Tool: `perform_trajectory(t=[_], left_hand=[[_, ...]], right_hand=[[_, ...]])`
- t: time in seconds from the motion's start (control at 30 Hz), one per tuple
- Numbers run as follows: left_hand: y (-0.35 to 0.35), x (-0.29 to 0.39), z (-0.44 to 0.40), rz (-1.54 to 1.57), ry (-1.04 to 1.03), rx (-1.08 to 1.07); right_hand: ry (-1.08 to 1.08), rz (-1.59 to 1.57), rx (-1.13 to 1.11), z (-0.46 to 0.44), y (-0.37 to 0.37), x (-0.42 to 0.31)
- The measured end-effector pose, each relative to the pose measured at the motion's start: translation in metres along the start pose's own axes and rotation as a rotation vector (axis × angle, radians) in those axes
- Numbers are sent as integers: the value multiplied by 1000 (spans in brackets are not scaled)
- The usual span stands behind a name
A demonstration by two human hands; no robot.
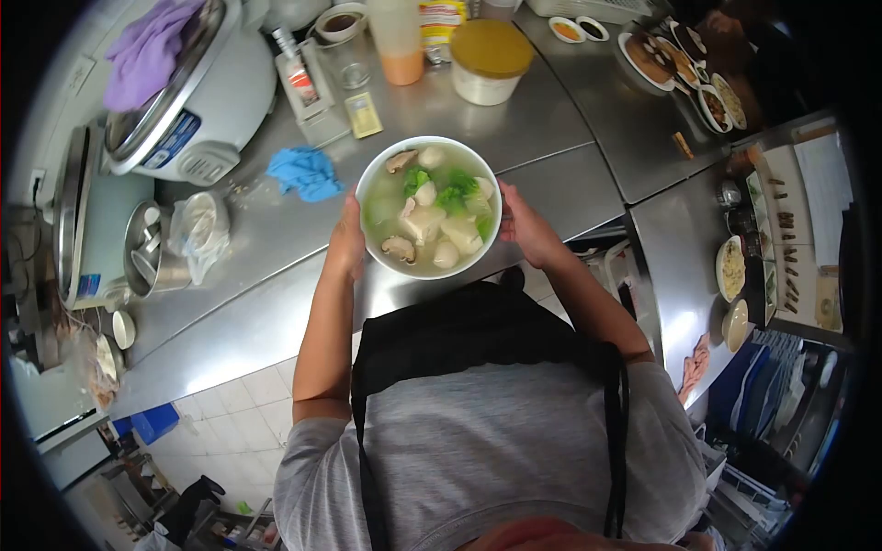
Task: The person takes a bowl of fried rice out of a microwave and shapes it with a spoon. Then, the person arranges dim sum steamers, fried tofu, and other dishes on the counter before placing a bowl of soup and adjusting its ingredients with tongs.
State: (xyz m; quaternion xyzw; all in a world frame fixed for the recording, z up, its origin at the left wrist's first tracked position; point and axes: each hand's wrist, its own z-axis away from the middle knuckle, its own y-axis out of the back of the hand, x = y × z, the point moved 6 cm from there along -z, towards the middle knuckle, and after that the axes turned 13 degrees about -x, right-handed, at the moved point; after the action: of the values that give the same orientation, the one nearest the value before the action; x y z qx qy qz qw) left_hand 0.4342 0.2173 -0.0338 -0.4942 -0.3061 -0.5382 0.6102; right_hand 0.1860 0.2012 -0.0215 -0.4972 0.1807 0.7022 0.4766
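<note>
Between my two hands is a white bowl (pixel 361 220) full of clear soup. Tofu pieces (pixel 424 223), pale round balls, mushroom slices (pixel 399 248) and green leaves (pixel 452 196) show in the broth. My left hand (pixel 346 237) grips the bowl's left side, and my right hand (pixel 525 226) grips its right side. The fingers are partly hidden behind the bowl. It is held level, in front of my black apron, over the near part of the steel counter. A crumpled blue cloth or glove (pixel 306 174) lies just left of the bowl.
Behind the bowl stand a tub with a yellow-brown lid (pixel 491 61), a bottle of orange sauce (pixel 396 41) and a small yellow packet (pixel 364 115). A large rice cooker (pixel 197 101) is at the left. Several filled plates (pixel 646 61) sit at the far right on the steel counter (pixel 551 119).
</note>
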Motion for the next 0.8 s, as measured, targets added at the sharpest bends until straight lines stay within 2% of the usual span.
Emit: perform_trajectory(t=[0.17,0.5,0.8], left_hand=[[-76,9,-37,-38,-53,-41],[-180,-14,-105,-63,-7,-50],[-274,-30,-163,-95,2,-227]], right_hand=[[-4,-32,30,14,75,-9],[13,-41,95,61,192,-20],[45,-161,264,108,279,-9]])
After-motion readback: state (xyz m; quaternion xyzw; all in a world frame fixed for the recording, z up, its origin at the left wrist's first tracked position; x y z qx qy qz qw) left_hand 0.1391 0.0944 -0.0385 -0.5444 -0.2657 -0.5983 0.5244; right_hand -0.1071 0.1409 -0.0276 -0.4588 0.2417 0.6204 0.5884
